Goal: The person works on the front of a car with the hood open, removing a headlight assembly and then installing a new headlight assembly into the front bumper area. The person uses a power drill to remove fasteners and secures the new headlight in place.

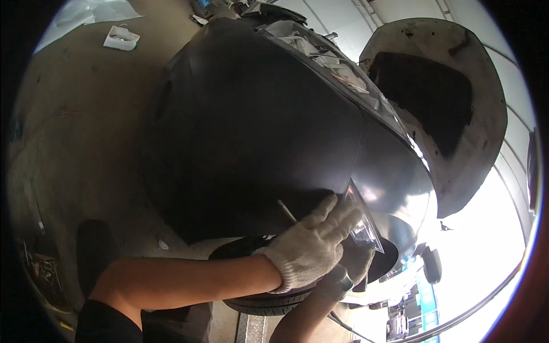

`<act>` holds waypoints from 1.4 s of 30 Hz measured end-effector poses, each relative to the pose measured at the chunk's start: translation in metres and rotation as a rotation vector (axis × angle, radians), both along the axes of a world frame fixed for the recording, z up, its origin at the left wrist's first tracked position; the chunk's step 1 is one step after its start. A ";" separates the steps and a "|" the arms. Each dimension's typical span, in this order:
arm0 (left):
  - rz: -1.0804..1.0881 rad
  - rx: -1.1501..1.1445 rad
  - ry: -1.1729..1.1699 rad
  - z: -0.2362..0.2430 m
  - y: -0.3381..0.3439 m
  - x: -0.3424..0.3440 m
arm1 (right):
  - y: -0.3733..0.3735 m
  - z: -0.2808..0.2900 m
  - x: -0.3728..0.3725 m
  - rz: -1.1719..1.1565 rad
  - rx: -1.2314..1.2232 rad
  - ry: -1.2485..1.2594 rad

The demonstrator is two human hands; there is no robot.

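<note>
My left hand (311,243), in a light knitted glove, reaches across to a clear, narrow, lamp-like piece (364,220) on the car's dark body panel (240,131). Its fingers press near that piece's edge. Out of the glove's upper side sticks a thin metal rod-like tool (286,209); the rest is hidden, apparently in the palm. Just below and partly behind is my right hand (357,262), also gloved, close to the lower end of the clear piece. Its fingers are mostly hidden. A black tyre (269,304) sits beneath both forearms.
A raised hood-like panel (434,80) with a dark inner patch stands at the right. Clear glass-like trim (343,71) runs along the car's far edge. On the floor lie a white box (121,38), plastic sheeting (86,12) and, at lower left, several tools (48,274).
</note>
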State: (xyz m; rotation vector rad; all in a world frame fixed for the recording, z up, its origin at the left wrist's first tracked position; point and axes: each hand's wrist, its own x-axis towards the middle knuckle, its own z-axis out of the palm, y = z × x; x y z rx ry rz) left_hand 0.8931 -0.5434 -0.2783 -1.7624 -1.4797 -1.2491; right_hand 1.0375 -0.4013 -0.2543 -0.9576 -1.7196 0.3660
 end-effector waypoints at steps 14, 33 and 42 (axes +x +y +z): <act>-0.038 0.099 -0.055 0.002 0.006 -0.006 | 0.020 0.001 0.016 0.670 -0.196 0.469; -0.053 -0.014 0.079 0.014 -0.005 -0.025 | -0.002 0.005 -0.001 0.710 -0.138 0.593; 0.104 -0.113 0.185 0.022 -0.008 -0.022 | 0.001 0.008 -0.010 0.802 -0.335 0.651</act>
